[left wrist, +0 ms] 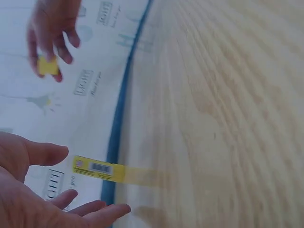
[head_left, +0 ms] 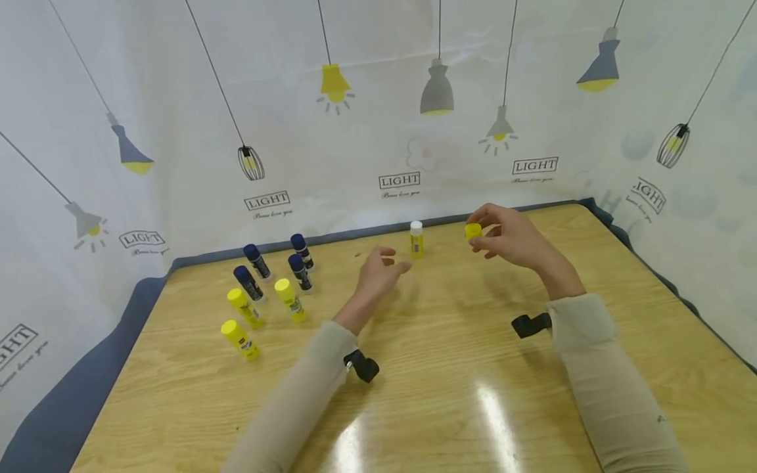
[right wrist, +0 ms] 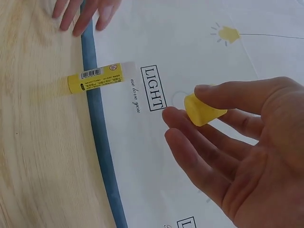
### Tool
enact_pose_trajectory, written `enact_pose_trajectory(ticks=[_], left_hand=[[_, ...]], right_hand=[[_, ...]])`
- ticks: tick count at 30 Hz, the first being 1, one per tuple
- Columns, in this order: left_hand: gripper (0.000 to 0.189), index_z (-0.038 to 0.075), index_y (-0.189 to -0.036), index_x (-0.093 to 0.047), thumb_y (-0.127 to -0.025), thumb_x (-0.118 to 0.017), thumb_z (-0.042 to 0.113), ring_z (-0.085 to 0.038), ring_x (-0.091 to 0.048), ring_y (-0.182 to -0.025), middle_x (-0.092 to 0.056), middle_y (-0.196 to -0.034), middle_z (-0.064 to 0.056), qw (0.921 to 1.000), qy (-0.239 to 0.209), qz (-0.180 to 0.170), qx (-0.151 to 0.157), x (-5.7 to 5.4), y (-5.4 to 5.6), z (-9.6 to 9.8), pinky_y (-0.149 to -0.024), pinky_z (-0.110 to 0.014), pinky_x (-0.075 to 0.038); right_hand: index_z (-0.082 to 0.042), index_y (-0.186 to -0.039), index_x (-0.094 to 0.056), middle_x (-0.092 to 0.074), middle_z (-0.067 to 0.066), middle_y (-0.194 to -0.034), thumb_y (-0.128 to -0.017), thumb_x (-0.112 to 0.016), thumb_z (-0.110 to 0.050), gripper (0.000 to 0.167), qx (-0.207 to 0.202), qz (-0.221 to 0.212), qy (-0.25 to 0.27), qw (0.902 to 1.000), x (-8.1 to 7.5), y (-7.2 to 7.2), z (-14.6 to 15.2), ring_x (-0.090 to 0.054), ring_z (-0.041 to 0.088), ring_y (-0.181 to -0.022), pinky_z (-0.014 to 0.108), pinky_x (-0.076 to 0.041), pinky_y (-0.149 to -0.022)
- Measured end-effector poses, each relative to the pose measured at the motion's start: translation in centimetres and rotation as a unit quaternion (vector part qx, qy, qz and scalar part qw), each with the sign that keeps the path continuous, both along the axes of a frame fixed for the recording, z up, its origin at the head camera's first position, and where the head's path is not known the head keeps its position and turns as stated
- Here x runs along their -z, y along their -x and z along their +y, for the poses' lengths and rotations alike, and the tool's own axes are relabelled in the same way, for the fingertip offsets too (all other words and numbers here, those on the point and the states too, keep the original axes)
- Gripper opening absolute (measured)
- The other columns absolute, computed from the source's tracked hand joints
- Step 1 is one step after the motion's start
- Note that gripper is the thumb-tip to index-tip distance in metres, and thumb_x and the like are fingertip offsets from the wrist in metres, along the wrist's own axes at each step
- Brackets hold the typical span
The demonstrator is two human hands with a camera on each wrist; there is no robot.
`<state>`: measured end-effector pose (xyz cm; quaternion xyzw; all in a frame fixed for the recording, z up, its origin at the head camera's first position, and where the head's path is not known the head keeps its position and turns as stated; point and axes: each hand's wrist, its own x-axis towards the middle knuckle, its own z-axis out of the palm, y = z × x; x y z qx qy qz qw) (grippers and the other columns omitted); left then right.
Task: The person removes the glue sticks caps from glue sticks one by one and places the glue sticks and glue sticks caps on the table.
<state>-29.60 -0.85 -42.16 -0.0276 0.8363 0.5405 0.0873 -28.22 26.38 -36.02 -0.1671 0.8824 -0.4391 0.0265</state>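
A yellow glue stick [head_left: 416, 242] without its cap stands upright near the table's back edge, its white top showing. In the right wrist view the glue stick's printed label [right wrist: 97, 78] faces the camera. My right hand [head_left: 513, 238], raised to the right of it, pinches a yellow cap [right wrist: 204, 108] between thumb and fingers. Just left of the glue stick is my left hand [head_left: 378, 276], its fingers spread apart and holding nothing. A gap shows between that hand and the glue stick [left wrist: 99, 168] in the left wrist view.
On the left of the wooden table [head_left: 426, 394] stand several capped glue sticks: yellow ones [head_left: 291, 301] in front and dark blue ones [head_left: 248, 284] behind. A white curtain [head_left: 355, 131] printed with lamps hangs along the back edge.
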Motion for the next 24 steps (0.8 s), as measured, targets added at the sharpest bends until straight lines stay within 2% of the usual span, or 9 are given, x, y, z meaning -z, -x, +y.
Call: enact_pose_trajectory(ticks=[3, 6, 11, 14, 16, 20, 22, 24], left_hand=[[0.054, 0.014, -0.144, -0.051, -0.098, -0.071, 0.034, -0.032, -0.055, -0.136, -0.054, -0.15, -0.013, 0.9999, -0.014, -0.006, 0.007, -1.2, -1.7, -1.2, -0.11, -0.049, -0.05], [0.055, 0.017, -0.146, -0.049, -0.099, -0.07, 0.034, -0.031, -0.054, -0.139, -0.053, -0.15, -0.009, 0.9994, -0.025, 0.014, 0.018, -2.3, -3.7, -2.5, -0.11, -0.049, -0.051], [0.048, 0.013, -0.144, -0.051, -0.101, -0.068, 0.027, -0.03, -0.058, -0.135, -0.056, -0.146, -0.008, 0.9936, -0.045, 0.097, 0.038, -3.4, -7.2, -5.1, -0.107, -0.047, -0.054], [0.038, 0.011, -0.137, -0.056, -0.102, -0.067, 0.021, -0.029, -0.063, -0.129, -0.061, -0.139, -0.008, 0.9856, -0.051, 0.159, 0.027, -3.7, -8.7, -7.2, -0.103, -0.045, -0.057], [0.034, 0.009, -0.134, -0.057, -0.102, -0.066, 0.017, -0.028, -0.064, -0.125, -0.063, -0.133, -0.006, 0.9769, -0.053, 0.207, -0.001, -3.9, -9.2, -8.7, -0.101, -0.044, -0.058], [0.033, 0.004, -0.132, -0.057, -0.101, -0.067, 0.013, -0.022, -0.06, -0.126, -0.063, -0.13, -0.007, 0.9531, -0.061, 0.279, -0.101, -4.0, -9.3, -11.4, -0.105, -0.044, -0.053], [0.036, 0.004, -0.133, -0.056, -0.1, -0.067, 0.013, -0.021, -0.054, -0.131, -0.06, -0.134, -0.008, 0.9458, -0.057, 0.283, -0.149, -3.9, -9.0, -12.5, -0.11, -0.044, -0.049], [0.041, 0.005, -0.137, -0.053, -0.099, -0.068, 0.013, -0.022, -0.049, -0.137, -0.055, -0.141, -0.009, 0.946, -0.044, 0.269, -0.176, -3.7, -8.8, -13.4, -0.116, -0.045, -0.044]], right_hand=[[-0.003, -0.136, -0.057, -0.063, 0.024, -0.129, -0.101, -0.066, -0.014, 0.038, -0.002, -0.001, -0.012, 0.9999, 0.3, 0.2, 0.1, -0.073, 0.028, -0.094, 0.03, -0.063, -0.071], [-0.004, -0.142, -0.054, -0.062, 0.025, -0.13, -0.102, -0.065, -0.015, 0.043, 0.001, -0.007, -0.016, 0.9998, 0.6, 0.4, 0.5, -0.073, 0.033, -0.097, 0.03, -0.063, -0.072], [0.001, -0.143, -0.045, -0.06, 0.027, -0.131, -0.103, -0.065, -0.019, 0.049, 0.028, -0.032, -0.013, 0.999, 1.2, 1.0, 1.7, -0.074, 0.023, -0.092, 0.031, -0.063, -0.073], [0.002, -0.143, -0.046, -0.06, 0.029, -0.132, -0.103, -0.065, -0.021, 0.049, 0.044, -0.04, -0.019, 0.998, 1.6, 1.2, 2.5, -0.073, 0.018, -0.09, 0.03, -0.063, -0.073], [0.001, -0.144, -0.047, -0.06, 0.029, -0.133, -0.104, -0.065, -0.022, 0.05, 0.049, -0.045, -0.021, 0.9975, 2.0, 1.3, 3.1, -0.072, 0.018, -0.091, 0.028, -0.063, -0.072], [-0.001, -0.145, -0.05, -0.06, 0.029, -0.133, -0.104, -0.064, -0.023, 0.048, 0.058, -0.049, -0.029, 0.9967, 2.8, 1.7, 4.5, -0.07, 0.009, -0.087, 0.027, -0.062, -0.072], [-0.001, -0.146, -0.051, -0.059, 0.028, -0.131, -0.105, -0.063, -0.022, 0.048, 0.06, -0.047, -0.034, 0.9965, 3.2, 1.9, 5.1, -0.068, 0.005, -0.084, 0.027, -0.062, -0.072], [0.0, -0.147, -0.051, -0.058, 0.027, -0.13, -0.105, -0.062, -0.021, 0.048, 0.06, -0.047, -0.034, 0.9965, 3.4, 2.0, 5.5, -0.067, 0.002, -0.082, 0.028, -0.062, -0.072]])
